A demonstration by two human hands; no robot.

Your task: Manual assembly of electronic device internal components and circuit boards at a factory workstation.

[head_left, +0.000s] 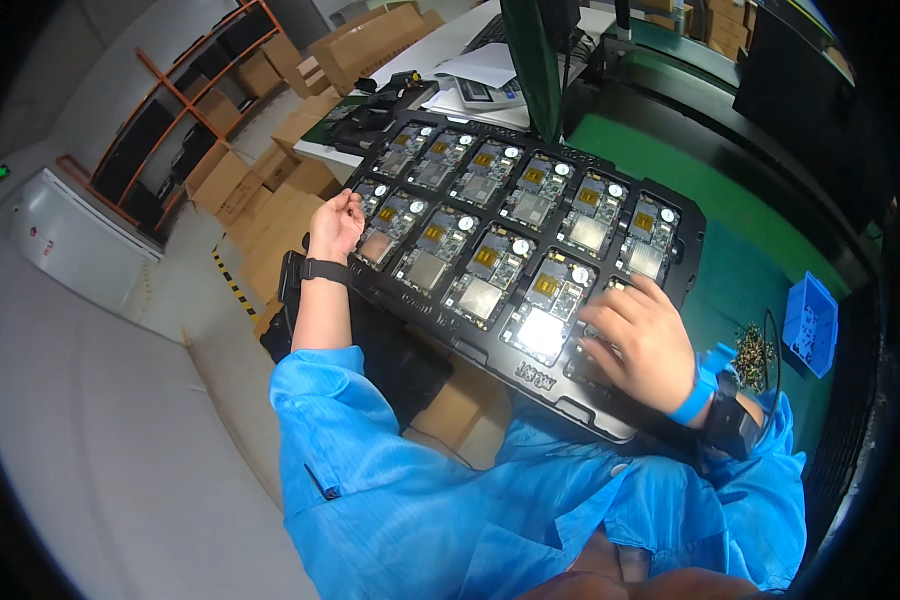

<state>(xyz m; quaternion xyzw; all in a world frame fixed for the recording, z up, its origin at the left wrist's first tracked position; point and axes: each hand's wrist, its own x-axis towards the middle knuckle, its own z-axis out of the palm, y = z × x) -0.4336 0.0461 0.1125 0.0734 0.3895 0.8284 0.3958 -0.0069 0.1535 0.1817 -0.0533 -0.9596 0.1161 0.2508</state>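
Observation:
A black plastic tray [440, 312] slants across the view, its pockets holding two rows of circuit boards with silvery shields, yellow-brown patches and round white discs. My left hand [337, 230] is at the tray's left edge, palm partly showing, with its fingers curled closed on the rim beside the end board. Over the front row's right end, my right hand [645, 345] is open, fingers bent and apart and slightly blurred. Beneath it, a circuit board is mostly hidden. Just left of those fingers, another circuit board [545, 305] shines with a bright reflection.
A blue bin [810, 325] stands on the green mat [715, 310] at right, near a pile of small brass-coloured parts [753, 355] and a dark cable. Behind the tray are a green upright panel [532, 70] and a calculator [490, 93]. Cardboard boxes [280, 215] stand at left.

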